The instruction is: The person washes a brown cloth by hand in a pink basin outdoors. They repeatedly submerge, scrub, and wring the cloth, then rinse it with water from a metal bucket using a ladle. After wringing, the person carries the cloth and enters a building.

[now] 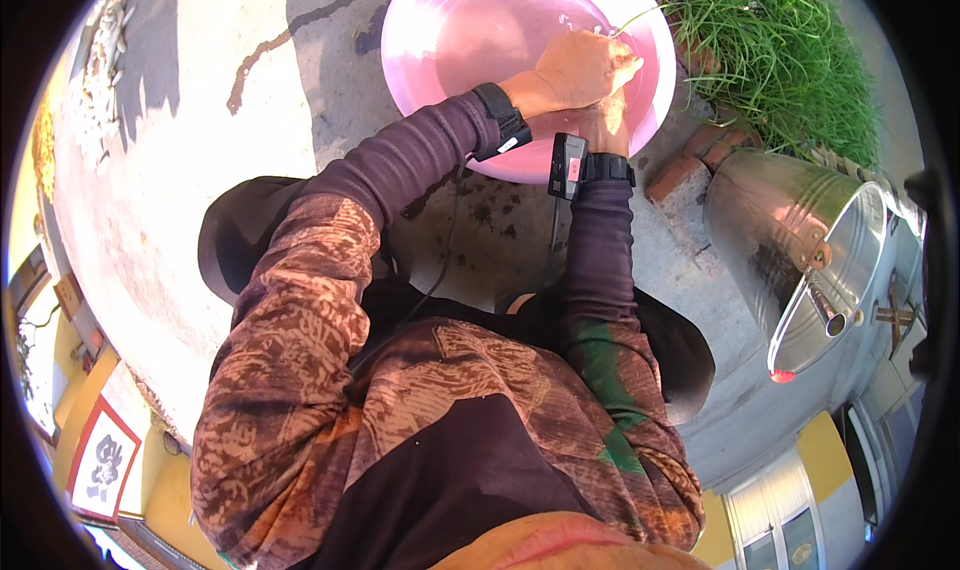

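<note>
In front of me on the ground stands a pink plastic basin, with what looks like shallow water inside. Both hands are together over its right side. My left hand is curled and lies across my right hand, hiding most of it. Whether anything is held between them cannot be made out. Bright droplets or bubbles show just beyond the knuckles. A thin green blade runs from near the fingers toward the grass. Each wrist wears a black strapped device, the left one with a cable.
Dense green grass-like plants grow at the upper right, edged by bricks. Below them a metal bucket leans tilted, its handle hanging down. Wet marks streak the concrete. Small pale pieces lie at the far left.
</note>
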Available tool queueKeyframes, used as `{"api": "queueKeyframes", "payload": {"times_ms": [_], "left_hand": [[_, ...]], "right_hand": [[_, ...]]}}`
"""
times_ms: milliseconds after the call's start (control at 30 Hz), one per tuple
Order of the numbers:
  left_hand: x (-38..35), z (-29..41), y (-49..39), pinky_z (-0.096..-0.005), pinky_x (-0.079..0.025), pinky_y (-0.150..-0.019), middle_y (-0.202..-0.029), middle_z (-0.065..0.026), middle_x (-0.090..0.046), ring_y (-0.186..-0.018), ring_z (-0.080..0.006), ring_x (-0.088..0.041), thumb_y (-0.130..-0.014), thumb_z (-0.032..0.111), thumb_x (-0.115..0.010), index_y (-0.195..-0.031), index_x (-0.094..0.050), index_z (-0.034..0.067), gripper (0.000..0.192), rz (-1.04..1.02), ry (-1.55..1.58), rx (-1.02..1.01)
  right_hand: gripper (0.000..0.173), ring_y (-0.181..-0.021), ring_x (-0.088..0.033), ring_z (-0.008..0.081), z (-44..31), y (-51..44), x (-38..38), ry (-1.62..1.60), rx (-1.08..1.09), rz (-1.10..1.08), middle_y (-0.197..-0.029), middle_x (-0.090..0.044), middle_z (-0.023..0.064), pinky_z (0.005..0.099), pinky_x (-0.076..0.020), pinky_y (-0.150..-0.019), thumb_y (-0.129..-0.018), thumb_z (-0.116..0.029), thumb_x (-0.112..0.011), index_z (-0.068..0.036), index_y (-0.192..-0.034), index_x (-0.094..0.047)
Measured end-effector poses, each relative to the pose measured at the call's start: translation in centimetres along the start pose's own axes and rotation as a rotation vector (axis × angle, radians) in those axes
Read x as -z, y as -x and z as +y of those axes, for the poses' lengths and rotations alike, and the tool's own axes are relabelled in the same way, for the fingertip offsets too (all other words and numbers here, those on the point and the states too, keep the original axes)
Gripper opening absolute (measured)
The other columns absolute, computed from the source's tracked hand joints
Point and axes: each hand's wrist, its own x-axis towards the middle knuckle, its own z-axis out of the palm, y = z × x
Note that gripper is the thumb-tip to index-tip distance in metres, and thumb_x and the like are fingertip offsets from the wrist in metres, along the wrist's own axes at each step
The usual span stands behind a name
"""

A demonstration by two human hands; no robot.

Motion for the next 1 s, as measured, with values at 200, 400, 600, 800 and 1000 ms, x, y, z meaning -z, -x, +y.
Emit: {"api": "queueKeyframes", "payload": {"times_ms": [200, 400, 600, 800, 1000], "left_hand": [[3.6, -7.9, -0.7, -0.0470, -0.049, -0.081, -0.099, -0.0215, -0.064, -0.090, -0.0409, -0.062, -0.093, 0.047, -0.053, -0.097, -0.062, 0.005, 0.043, -0.144, -0.163, 0.345], [4.4, -12.4, 1.9, -0.0486, -0.046, -0.098, -0.136, -0.0278, -0.041, -0.122, -0.0465, -0.050, -0.085, 0.034, -0.068, -0.148, -0.030, 0.011, 0.078, -0.379, -0.493, 0.429], [4.3, -10.2, 2.5, -0.0416, -0.054, -0.071, -0.112, -0.0218, -0.056, -0.084, -0.0343, -0.067, -0.080, -0.001, -0.056, -0.135, -0.047, 0.007, 0.056, -0.170, -0.413, 0.153], [4.1, -1.3, -0.4, -0.0300, -0.035, -0.041, -0.057, -0.0018, -0.048, -0.045, -0.0116, -0.046, -0.086, 0.017, -0.055, -0.094, -0.067, 0.001, 0.022, -0.639, 0.516, 0.369], [1.0, 3.1, 1.1, -0.0383, -0.050, -0.073, -0.073, -0.0104, -0.066, -0.075, -0.0264, -0.066, -0.086, 0.047, -0.061, -0.085, -0.071, 0.002, 0.046, -0.237, -0.061, 0.065]], "right_hand": [[0.024, -0.101, -0.061, 0.0224, -1.3, -5.0, -2.6, 0.112, -0.093, 0.335, -0.106, -0.062, 0.0093, 0.0408, -0.0484, -0.089, -0.095, -0.023, -0.060, -0.005, -0.111, -0.055], [0.071, -0.132, -0.037, 0.0442, -1.7, -3.9, -1.3, 0.191, -0.335, 0.424, -0.149, -0.029, 0.0183, 0.0722, -0.0346, -0.094, -0.090, -0.024, -0.065, -0.019, -0.146, -0.022], [0.067, -0.139, -0.027, 0.0450, 0.8, -4.1, -0.6, 0.030, -0.399, 0.421, -0.154, -0.019, 0.0196, 0.0728, -0.0314, -0.098, -0.094, -0.033, -0.058, -0.015, -0.148, -0.023], [0.047, -0.134, -0.041, 0.0225, -0.4, -4.6, 1.3, -0.114, -0.378, 0.156, -0.139, -0.050, 0.0059, 0.0483, -0.0358, -0.107, -0.098, -0.036, -0.046, -0.012, -0.138, -0.048], [0.055, -0.136, -0.039, 0.0256, -0.5, 0.7, 2.5, -2.512, -0.519, 0.099, -0.149, -0.039, 0.0089, 0.0410, -0.0296, -0.113, -0.098, -0.026, -0.042, -0.008, -0.149, -0.031]]}}
